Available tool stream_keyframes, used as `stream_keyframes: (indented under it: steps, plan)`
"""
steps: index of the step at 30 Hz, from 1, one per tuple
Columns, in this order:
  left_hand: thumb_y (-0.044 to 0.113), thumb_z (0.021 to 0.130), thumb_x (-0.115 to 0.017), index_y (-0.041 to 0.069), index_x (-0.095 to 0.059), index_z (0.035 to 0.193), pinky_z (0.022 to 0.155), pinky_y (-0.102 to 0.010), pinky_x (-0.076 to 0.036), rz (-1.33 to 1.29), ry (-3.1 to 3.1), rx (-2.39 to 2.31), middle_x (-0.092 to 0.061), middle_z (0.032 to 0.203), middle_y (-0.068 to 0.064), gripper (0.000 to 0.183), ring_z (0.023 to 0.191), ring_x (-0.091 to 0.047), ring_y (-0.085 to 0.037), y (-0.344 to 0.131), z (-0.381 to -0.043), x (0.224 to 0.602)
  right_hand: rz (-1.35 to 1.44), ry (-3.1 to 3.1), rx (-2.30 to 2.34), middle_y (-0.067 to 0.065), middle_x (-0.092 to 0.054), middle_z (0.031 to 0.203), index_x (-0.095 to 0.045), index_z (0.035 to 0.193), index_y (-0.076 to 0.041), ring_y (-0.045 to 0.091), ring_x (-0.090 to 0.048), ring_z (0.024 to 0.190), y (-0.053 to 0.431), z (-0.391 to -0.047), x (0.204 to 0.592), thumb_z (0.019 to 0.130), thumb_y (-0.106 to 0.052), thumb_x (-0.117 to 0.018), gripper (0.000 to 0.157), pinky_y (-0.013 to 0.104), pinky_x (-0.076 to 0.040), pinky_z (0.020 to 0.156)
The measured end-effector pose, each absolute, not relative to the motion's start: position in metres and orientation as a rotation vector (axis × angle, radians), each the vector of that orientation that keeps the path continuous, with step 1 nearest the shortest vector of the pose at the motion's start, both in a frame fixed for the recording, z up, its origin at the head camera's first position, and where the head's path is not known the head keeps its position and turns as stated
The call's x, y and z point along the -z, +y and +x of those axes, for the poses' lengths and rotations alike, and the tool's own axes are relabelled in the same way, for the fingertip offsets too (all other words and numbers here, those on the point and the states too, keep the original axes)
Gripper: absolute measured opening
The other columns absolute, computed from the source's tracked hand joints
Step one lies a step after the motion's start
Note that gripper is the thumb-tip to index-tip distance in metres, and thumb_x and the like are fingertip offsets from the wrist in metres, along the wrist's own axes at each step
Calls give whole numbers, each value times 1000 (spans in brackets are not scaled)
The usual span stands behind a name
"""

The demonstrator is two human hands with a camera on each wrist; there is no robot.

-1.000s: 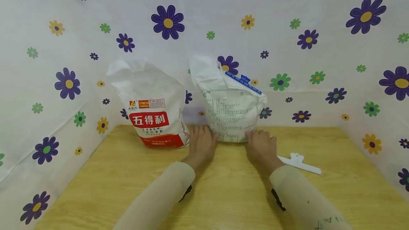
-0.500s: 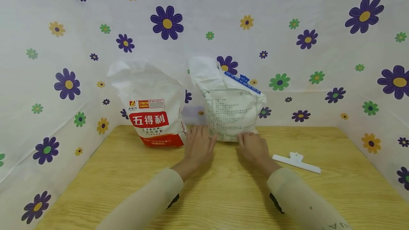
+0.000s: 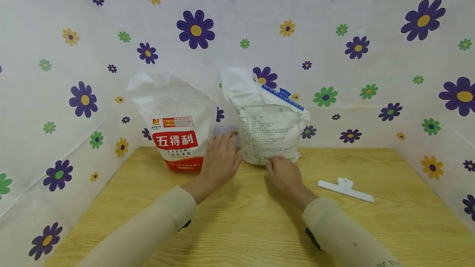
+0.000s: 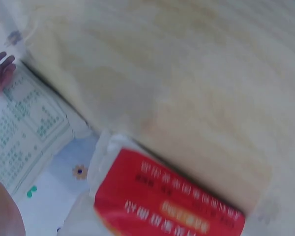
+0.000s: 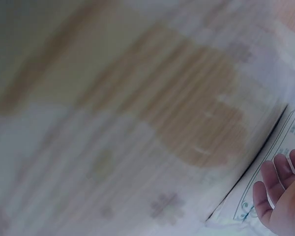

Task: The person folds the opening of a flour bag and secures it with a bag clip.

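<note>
A white flour bag (image 3: 174, 106) with a red label stands at the left; its red lower part fills the bottom of the left wrist view. Right of it stands a white bag with green print (image 3: 269, 131), its folded top held by a blue bag clip (image 3: 283, 97). My left hand (image 3: 219, 160) is between the bags, fingers extended, overlapping the flour bag's right edge. At the printed bag's lower front is my right hand (image 3: 285, 173), its fingers loosely bent against the print in the right wrist view and gripping nothing.
On the wooden table (image 3: 230, 226), to the right of my right hand, lies a white bag clip (image 3: 346, 190). A flower-patterned cloth (image 3: 245, 19) rises behind the bags and along both sides.
My left hand has moved left from the printed bag's lower left corner toward the flour bag. My right hand has slid left along the printed bag's base. Both bags stay in place.
</note>
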State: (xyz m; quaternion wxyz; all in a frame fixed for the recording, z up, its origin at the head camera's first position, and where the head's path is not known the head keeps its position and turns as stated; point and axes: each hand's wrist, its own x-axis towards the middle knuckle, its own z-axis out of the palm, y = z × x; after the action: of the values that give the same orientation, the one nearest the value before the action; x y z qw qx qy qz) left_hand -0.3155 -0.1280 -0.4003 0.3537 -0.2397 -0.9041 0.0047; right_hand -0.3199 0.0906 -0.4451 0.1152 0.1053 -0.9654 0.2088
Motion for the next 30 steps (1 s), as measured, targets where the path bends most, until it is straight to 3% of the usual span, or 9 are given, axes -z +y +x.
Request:
stream_keyframes:
  steps: [7,14,19,23,30]
  plan:
    - [37,99,-53,1,-52,129,108,-51,-29,-664,-2286,-102,-54,127,-16,47,121,-44,-34,-141,-319,375,313,-2817,-637,5,-61,87,-59,84,-13,23,-61,84,79,-316,444,107,-33,-41,36,42,-53,77]
    - [32,97,-53,0,-51,135,110,-51,-27,-639,-2242,-174,-51,135,-19,50,126,-40,-35,-155,-324,351,378,-2805,-571,9,-66,100,-65,89,-9,27,-64,95,69,-313,445,106,-32,-44,35,44,-54,83]
    - [34,99,-51,0,-50,137,110,-52,-27,-625,-2217,-240,-50,136,-20,51,127,-41,-36,-160,-327,333,412,-2824,-535,9,-64,99,-64,88,-10,27,-63,92,61,-312,445,107,-34,-43,36,44,-53,80]
    - [36,101,-45,0,-49,137,110,-52,-26,-616,-2228,-266,-50,136,-20,51,126,-40,-36,-162,-328,318,464,-2816,-525,11,-67,104,-68,95,-8,29,-64,98,54,-312,447,107,-34,-41,40,45,-53,86]
    - [36,100,-48,0,-49,135,110,-52,-26,-595,-2201,-279,-50,138,-19,49,127,-40,-36,-167,-336,296,547,-2801,-491,12,-68,105,-67,100,-6,30,-65,100,41,-310,446,107,-33,-42,37,44,-53,87]
